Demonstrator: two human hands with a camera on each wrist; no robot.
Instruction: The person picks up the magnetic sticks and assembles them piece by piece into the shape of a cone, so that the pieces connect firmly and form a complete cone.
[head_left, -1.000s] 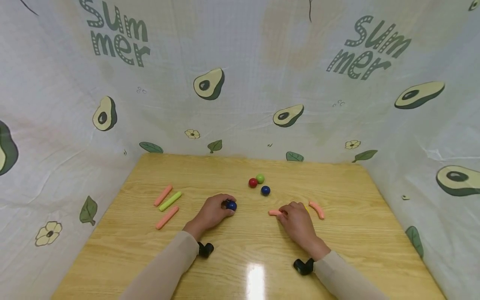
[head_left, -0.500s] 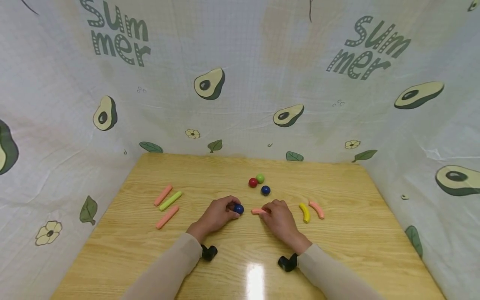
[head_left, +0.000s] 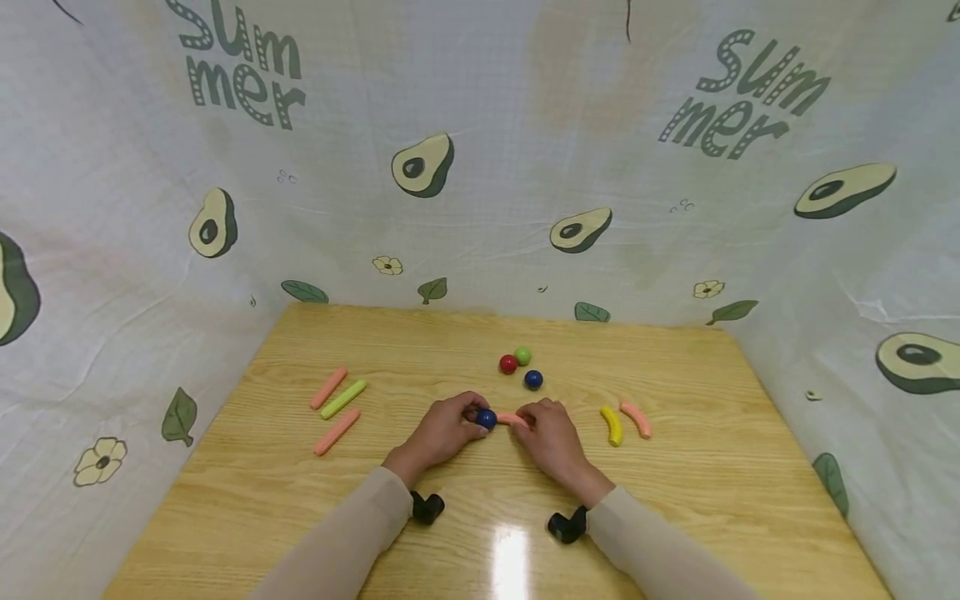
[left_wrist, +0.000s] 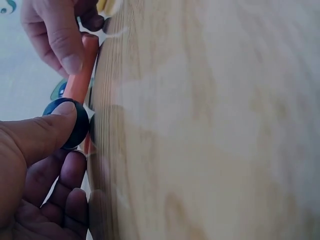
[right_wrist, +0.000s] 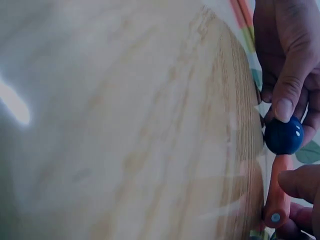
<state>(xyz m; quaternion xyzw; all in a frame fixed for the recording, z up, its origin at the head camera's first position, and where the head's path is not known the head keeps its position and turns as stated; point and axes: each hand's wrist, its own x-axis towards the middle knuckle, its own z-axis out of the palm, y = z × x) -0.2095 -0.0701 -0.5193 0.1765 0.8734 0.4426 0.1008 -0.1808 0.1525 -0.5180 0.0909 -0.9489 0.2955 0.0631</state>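
Observation:
My left hand pinches a glossy dark blue ball between thumb and fingers, near the middle of the table. Facing it, my right hand pinches a short, slightly curved salmon-pink stick. The stick's left end meets the ball; in the right wrist view the ball sits right at the end of the stick. A small pale round disc shows in the stick's other end. In the left wrist view, my left thumb lies across the ball, hiding part of it.
Left on the wooden table lie a yellow-green stick and two pink sticks. Behind my hands are a red ball, a green ball and another blue ball. Right lie curved yellow and pink sticks.
My right hand has carried the pink stick left, uncovering the yellow curved stick. My left hand has moved the blue ball slightly right. Ball and stick, apart before, now meet.

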